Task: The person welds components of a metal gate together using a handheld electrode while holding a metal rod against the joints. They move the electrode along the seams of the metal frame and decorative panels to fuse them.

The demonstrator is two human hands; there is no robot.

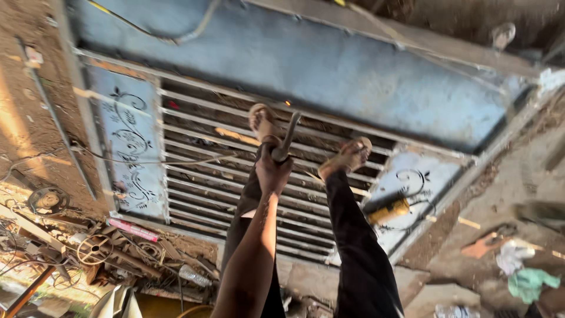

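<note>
Gate sheet blue-grey; side panel pale blue, black scrollwork; grinder yellow; trousers black; cloth green.

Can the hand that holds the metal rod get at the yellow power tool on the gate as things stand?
Probably not directly: the hand is shut on the metal rod, and the yellow power tool lies beyond the far leg.

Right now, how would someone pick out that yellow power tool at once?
Find the big grey metal gate lying flat on the dirt. On its decorated panel right of the horizontal bars lies the yellow power tool, the only bright yellow thing there.
</note>
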